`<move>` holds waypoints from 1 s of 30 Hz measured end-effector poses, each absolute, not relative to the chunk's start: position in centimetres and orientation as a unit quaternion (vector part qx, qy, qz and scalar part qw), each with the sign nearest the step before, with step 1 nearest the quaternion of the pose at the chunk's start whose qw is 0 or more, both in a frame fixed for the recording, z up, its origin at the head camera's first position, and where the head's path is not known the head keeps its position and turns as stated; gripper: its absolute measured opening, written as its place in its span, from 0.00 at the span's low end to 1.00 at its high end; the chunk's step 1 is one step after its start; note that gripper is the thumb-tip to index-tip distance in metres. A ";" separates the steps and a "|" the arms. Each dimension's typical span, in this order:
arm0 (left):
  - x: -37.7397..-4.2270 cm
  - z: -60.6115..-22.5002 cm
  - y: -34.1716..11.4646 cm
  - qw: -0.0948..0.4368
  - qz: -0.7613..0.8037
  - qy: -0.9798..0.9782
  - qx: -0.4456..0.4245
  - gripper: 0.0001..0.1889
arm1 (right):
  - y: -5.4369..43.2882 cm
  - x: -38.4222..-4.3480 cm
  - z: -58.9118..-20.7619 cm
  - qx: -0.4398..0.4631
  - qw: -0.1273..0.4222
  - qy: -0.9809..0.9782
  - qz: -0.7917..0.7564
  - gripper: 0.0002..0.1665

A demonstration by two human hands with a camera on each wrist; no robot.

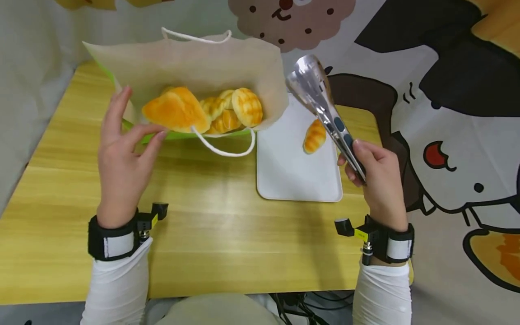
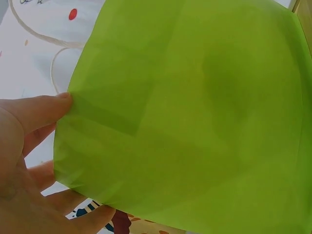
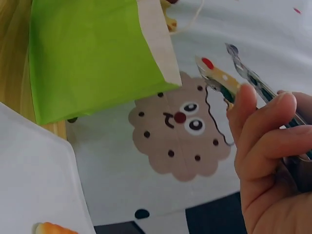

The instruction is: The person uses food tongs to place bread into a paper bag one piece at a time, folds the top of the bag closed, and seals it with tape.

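Note:
A green paper bag [image 1: 195,58] with white rope handles stands with its mouth toward me. Inside it lie several breads, among them a large golden bun [image 1: 175,108] and a round scored one [image 1: 247,107]. My left hand [image 1: 123,155] pinches the bag's near rim between thumb and finger; the left wrist view shows the green side [image 2: 185,117] close up. In my right hand [image 1: 379,174] I grip metal tongs [image 1: 325,108], their tips up, slightly apart and holding nothing. One small bread roll [image 1: 314,136] lies on the white tray [image 1: 298,180], left of the tongs.
Bag and tray both rest on the wooden table [image 1: 227,243], the tray to the bag's right. A cartoon-printed cloth [image 1: 447,149] hangs behind and along the right side. Dark cables [image 1: 300,307] show below the table's front edge.

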State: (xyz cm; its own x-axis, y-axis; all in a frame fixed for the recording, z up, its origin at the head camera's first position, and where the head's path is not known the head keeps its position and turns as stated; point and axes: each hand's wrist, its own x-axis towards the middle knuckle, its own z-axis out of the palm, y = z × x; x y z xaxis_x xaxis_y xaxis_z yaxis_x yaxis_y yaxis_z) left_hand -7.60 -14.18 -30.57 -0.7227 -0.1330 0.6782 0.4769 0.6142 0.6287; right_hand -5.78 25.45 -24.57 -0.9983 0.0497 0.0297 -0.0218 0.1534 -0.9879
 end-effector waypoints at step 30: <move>-6.8 -29.5 -13.2 0.358 -0.425 -0.825 -0.098 0.06 | 27.5 -1.7 -36.2 -0.200 0.232 -0.600 0.739 0.23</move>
State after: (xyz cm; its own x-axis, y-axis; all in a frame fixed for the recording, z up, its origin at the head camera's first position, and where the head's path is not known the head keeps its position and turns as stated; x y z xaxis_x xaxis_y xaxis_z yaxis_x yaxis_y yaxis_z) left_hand -6.78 -13.20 -29.47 -0.7237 -0.1424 0.6753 0.4673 0.6190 0.6313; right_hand -1.71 27.47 -36.24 -0.8126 0.5826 -0.0162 -0.1035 -0.1715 -0.9797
